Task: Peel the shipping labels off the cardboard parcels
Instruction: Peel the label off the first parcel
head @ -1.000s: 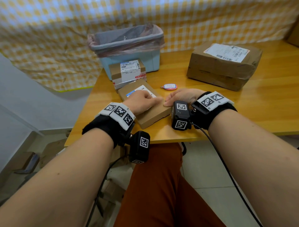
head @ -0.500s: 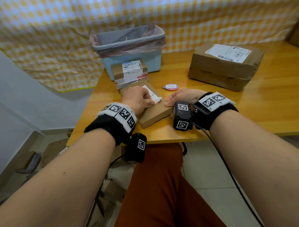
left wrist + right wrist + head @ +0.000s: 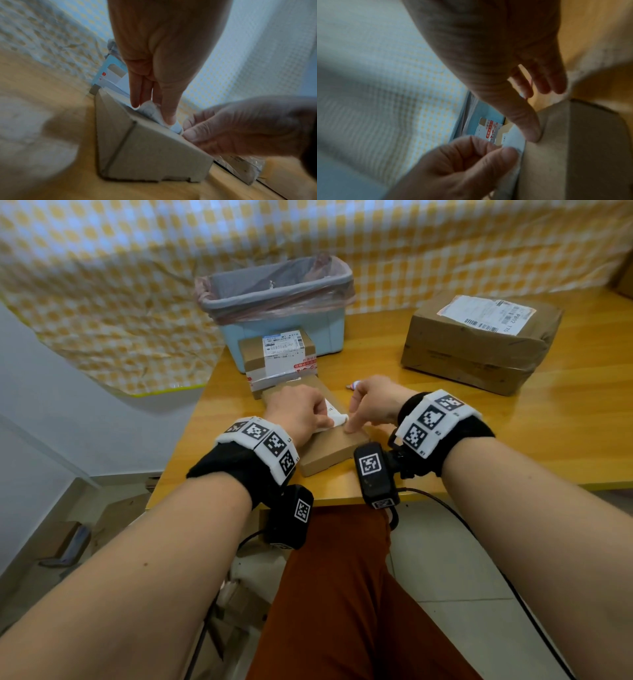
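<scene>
A flat cardboard parcel [image 3: 330, 445] lies near the table's front edge. My left hand [image 3: 325, 422] pinches the lifted near corner of its white shipping label [image 3: 338, 417], which curls up off the cardboard. My right hand [image 3: 352, 421] is beside it, one straight finger pressing down on the parcel top just right of the label. In the left wrist view the left fingers [image 3: 169, 116] hold the crumpled label [image 3: 149, 109] above the parcel [image 3: 145, 148]. In the right wrist view a right fingertip [image 3: 532, 132] presses the parcel [image 3: 565, 148] next to the label [image 3: 513, 136].
A small labelled parcel [image 3: 277, 356] sits just behind the flat one, in front of a blue bin [image 3: 277, 302] with a liner. A large brown parcel [image 3: 479, 347] with a label [image 3: 486, 314] stands at the right. A small pink tag [image 3: 352, 386] peeks out behind my right hand.
My left hand has pulled the label corner up off the flat parcel. My right hand has moved from the parcel's right edge onto its top and presses there with a finger.
</scene>
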